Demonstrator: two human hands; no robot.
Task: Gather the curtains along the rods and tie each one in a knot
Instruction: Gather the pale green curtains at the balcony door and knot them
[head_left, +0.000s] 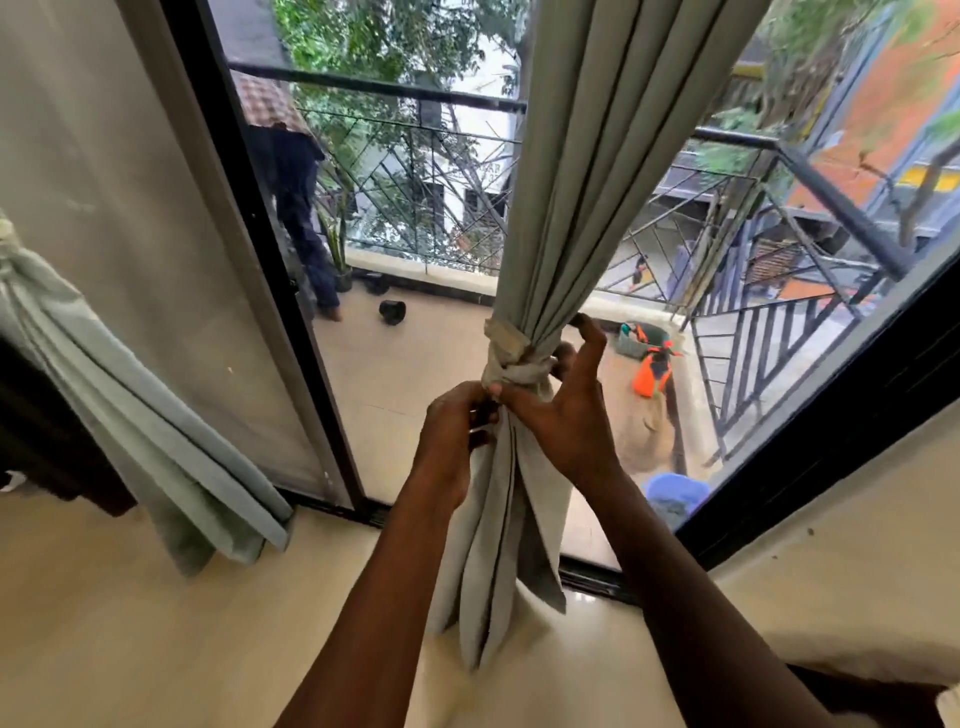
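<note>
- The left hand (452, 436) has its fingers curled tight, pinching the curtain (587, 156) cloth just under the knot (511, 358).
- The right hand (566, 410) holds the knot: its thumb presses the bottom of it and its fingers bend round the right side, with one finger up higher.
- The two hands almost touch at the knot.
- The curtain is grey-green and hangs in the middle, in front of the glass. Its loose end drops between the two arms, low near the floor (156, 623).
- There is open room on both sides of the curtain: a wide gap to the black door frame (291, 291) on the left, and a gap to the black window frame (831, 405) on the right.
- A second curtain (130, 405) hangs at the left edge, bunched up, well apart from the hands.
- The floor is smooth and cream. A pale wall (831, 545) is on the right.
- Past the glass is a balcony (415, 364) with a black railing (415, 98). A person (301, 208) stands there on the left, and a blue bucket (675, 488) sits near the glass on the right.
</note>
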